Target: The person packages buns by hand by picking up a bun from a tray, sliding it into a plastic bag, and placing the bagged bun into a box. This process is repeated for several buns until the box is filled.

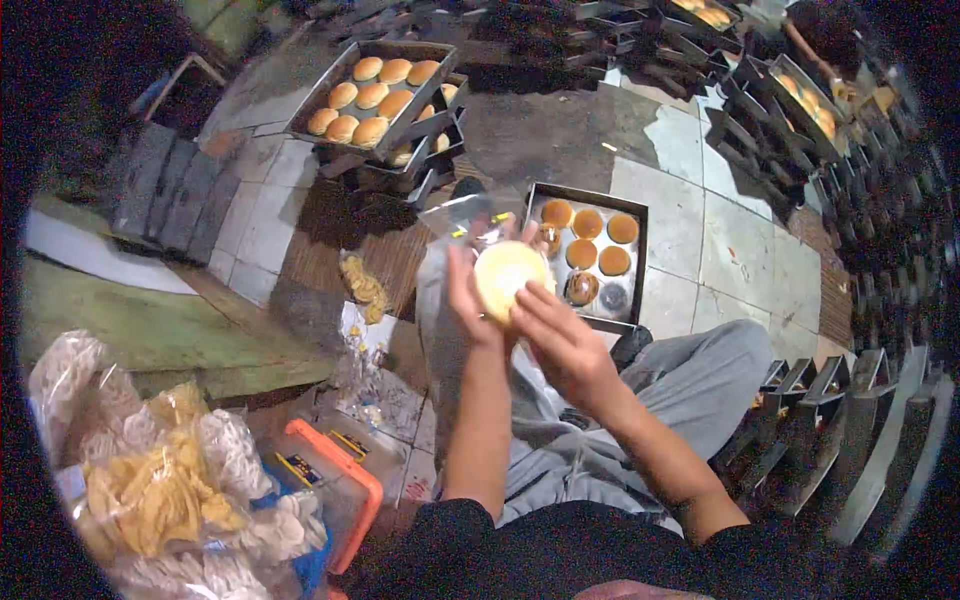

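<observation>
A round bread bun [508,272] sits between my two hands over my lap, its pale flat face turned up toward me. My left hand [470,295] cups it from the left side. Across its lower right edge press the fingers of my right hand [562,342]. Just beyond the bun is a clear plastic bag [452,216] with small yellow and black print, partly hidden by my left hand. A metal tray [643,262] of browned buns [582,257] lies on the floor just ahead; one bun at its near side has a glossy, streaked top.
Stacked trays [300,130] of golden buns stand at the upper left. Piles of dark trays [830,430] line the right side. Lower left are bunched plastic bags [165,490] and an orange-rimmed clear box [365,480]. A person's arm [808,48] shows at the upper right.
</observation>
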Available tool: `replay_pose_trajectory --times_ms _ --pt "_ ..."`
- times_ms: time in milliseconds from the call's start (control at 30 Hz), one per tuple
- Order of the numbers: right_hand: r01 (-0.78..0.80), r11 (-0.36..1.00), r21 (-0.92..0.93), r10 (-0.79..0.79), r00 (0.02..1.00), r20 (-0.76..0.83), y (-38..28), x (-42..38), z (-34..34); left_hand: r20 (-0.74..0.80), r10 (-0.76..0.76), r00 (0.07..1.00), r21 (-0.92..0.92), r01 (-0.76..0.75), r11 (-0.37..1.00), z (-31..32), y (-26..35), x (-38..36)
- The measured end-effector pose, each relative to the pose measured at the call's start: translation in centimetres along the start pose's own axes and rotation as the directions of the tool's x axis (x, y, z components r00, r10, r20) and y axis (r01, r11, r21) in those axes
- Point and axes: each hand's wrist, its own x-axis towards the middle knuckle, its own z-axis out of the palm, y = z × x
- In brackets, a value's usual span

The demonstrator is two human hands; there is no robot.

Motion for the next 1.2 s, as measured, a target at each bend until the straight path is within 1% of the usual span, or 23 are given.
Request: replay_pose_trajectory --times_ms 67,133,233,267,333,367,400,467,500,567,600,667,733,800,833,867,900,933,967,1000,1067,1133,1200 --pt "-0.255 0.966 -0.037 0.252 0.964 -0.082 0.7 1.3 0.1 -0.166 0.223 0.960 0.385 -0.145 0.912 0.6 -4.3 -0.6" --pt "-0.347 0.937 -0.021 0.346 0.936 -0.062 1.1 1.7 0.2 -0.155 0.216 0.964 0.361 -0.148 0.921 -3.1 -6.2 0.1" --pt "-0.483 0.868 0.117 0.472 0.875 0.111 0.9 0.8 0.1 0.043 -0.031 0.999 -0.216 0.039 0.976 -4.3 -4.7 0.3" --pt "-0.491 0.864 0.107 0.480 0.870 0.118 1.1 1.2 0.0 0.038 -0.036 0.999 -0.228 0.044 0.973 -3.4 -4.7 0.2" --pt "-0.744 0.626 0.232 0.671 0.666 0.326 0.8 1.7 -0.2 -0.155 -0.069 0.985 -0.016 0.067 0.998 -2.7 -5.2 -0.1" --pt "-0.662 0.701 0.265 0.566 0.742 0.358 1.5 1.2 -0.5 -0.170 -0.082 0.982 -0.094 0.067 0.993 -3.2 -5.5 0.4" --pt "-0.662 0.632 0.404 0.403 0.725 0.558 1.5 1.1 -2.1 -0.369 -0.037 0.929 -0.135 -0.015 0.991 -3.0 -6.1 0.7" --pt "-0.711 0.573 0.408 0.459 0.691 0.558 2.4 0.5 -3.3 -0.050 -0.024 0.998 -0.265 0.010 0.964 -4.2 -4.1 1.6" --pt "-0.750 0.515 0.415 0.509 0.657 0.556 2.8 0.3 -3.8 -0.253 0.000 0.968 -0.172 -0.045 0.984 -3.7 -3.4 1.2" --pt "-0.810 0.397 0.430 0.587 0.585 0.559 3.4 0.2 -4.2 -0.224 0.015 0.974 -0.153 -0.051 0.987 -2.9 -1.8 1.0" --pt "-0.705 0.648 0.289 0.693 0.703 0.160 3.7 0.0 -2.5 -0.195 0.021 0.981 -0.136 -0.048 0.989 -2.3 -1.2 0.5" --pt "-0.559 0.763 0.325 0.586 0.810 0.019 2.4 1.8 -2.8 -0.185 0.057 0.981 -0.046 -0.067 0.997 0.0 0.0 -2.0" --pt "-0.471 0.802 0.367 0.464 0.879 0.115 1.1 1.2 -2.1 -0.234 0.021 0.972 0.263 0.042 0.964 1.6 0.7 -6.4" --pt "-0.398 0.842 0.364 0.427 0.904 0.001 1.0 0.6 -0.5 -0.286 0.057 0.957 0.382 0.059 0.922 1.0 2.3 -9.5" --pt "-0.379 0.844 0.378 0.411 0.912 -0.002 1.3 0.3 0.1 -0.432 -0.069 0.899 0.703 0.383 0.599 0.5 5.0 -10.6" --pt "-0.436 0.747 0.502 0.508 0.861 -0.009 1.5 0.1 0.7 -0.608 -0.092 0.789 0.783 0.615 0.095 0.5 6.6 -11.4" --pt "-0.474 0.630 0.615 0.601 0.799 -0.001 1.6 0.1 1.2 -0.602 -0.075 0.795 0.790 0.607 0.087 0.9 6.7 -11.4" --pt "-0.463 0.630 0.623 0.595 0.804 -0.005 1.6 0.6 1.4 -0.318 0.242 0.917 0.935 0.346 -0.082 1.3 6.6 -11.3" --pt "-0.418 0.719 0.555 0.525 0.850 -0.040 1.6 1.2 1.5 0.055 0.459 0.887 0.941 0.108 -0.322 1.6 6.4 -11.5" --pt "-0.368 0.799 0.476 0.452 0.889 -0.070 1.6 1.6 1.7 0.054 0.455 0.889 0.940 0.109 -0.323 1.8 6.4 -11.2" --pt "-0.303 0.837 0.456 0.394 0.911 -0.118 2.3 2.0 2.3 0.401 0.484 0.778 0.912 -0.288 -0.293 1.4 6.6 -9.0" --pt "-0.365 0.714 0.597 0.522 0.846 -0.107 3.1 2.2 2.6 0.442 0.457 0.772 0.895 -0.352 -0.273 -1.0 7.0 -8.1" --pt "-0.408 0.614 0.676 0.616 0.783 -0.088 3.7 1.6 2.3 -0.187 0.370 0.910 0.840 -0.047 0.540 -1.3 7.2 -8.6"
